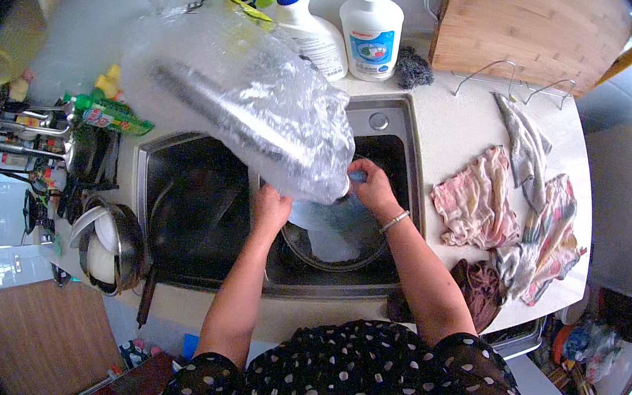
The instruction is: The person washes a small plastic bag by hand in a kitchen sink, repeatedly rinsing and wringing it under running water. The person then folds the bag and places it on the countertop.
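A large, clear, shiny plastic object, perhaps a bag or a thin-walled container, is held tilted above the double sink. My left hand grips its near lower edge. At its right end, my right hand holds a small light-blue item, too little seen to name. Below, a round pan or basin with cloudy water sits in the right bowl, partly covered by the plastic and my hands. In the left bowl lies a dark pan, its handle sticking out over the front edge.
Behind the sink stand a white spray bottle, a pump bottle and a steel-wool scourer. Crumpled cloths lie on the right counter before a wooden cutting board. At left are a metal pot and a green bottle.
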### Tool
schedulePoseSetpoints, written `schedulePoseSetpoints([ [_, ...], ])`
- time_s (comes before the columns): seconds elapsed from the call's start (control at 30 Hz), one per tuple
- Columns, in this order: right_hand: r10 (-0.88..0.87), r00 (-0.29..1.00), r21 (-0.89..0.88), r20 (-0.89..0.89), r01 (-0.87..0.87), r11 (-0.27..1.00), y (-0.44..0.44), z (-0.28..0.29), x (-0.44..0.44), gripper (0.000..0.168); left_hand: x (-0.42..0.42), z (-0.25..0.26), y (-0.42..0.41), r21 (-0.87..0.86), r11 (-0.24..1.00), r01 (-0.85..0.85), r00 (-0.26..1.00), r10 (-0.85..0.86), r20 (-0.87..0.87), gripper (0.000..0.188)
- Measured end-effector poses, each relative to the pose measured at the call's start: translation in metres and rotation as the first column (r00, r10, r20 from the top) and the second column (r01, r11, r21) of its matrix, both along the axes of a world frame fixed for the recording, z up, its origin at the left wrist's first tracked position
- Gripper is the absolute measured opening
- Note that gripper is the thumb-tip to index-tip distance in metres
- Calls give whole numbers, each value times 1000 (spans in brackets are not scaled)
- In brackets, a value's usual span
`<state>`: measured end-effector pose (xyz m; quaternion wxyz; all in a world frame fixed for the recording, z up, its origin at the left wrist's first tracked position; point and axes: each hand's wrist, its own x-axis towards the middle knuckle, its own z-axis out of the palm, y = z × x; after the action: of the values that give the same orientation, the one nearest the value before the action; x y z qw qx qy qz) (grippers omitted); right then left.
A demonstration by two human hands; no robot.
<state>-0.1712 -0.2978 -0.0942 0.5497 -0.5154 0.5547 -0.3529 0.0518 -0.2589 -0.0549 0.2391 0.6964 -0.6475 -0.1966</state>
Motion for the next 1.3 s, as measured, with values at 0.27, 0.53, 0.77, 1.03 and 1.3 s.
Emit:
schedulePoseSetpoints([
  [0.27, -10, 982, -136, -188, -16, 991, 39, 61, -22, 31, -13, 76, 41, -72, 997, 18, 962, -36, -269, 15],
  [0.53, 133, 923, -28, 362, -132, 991, 92, 135, -14, 54, -47, 110, 85, -132, 983, -131, 878, 53, -476, 17],
  [0.77, 370, 923, -308, -102, -383, 871, 91, 92, 6, 39, -45, 72, 110, 329, 934, 142, 639, 167, -751, 35],
  [1.03, 274, 519, -205, -810, -688, 696, 80, -15, 42, 18, -17, 50, 125, 376, 924, 61, 625, 258, -737, 41],
  [1.3, 378, 440, 15, -814, -635, 772, 43, -82, 55, 14, -15, 18, 124, 512, 855, 83, 626, 355, -694, 42],
])
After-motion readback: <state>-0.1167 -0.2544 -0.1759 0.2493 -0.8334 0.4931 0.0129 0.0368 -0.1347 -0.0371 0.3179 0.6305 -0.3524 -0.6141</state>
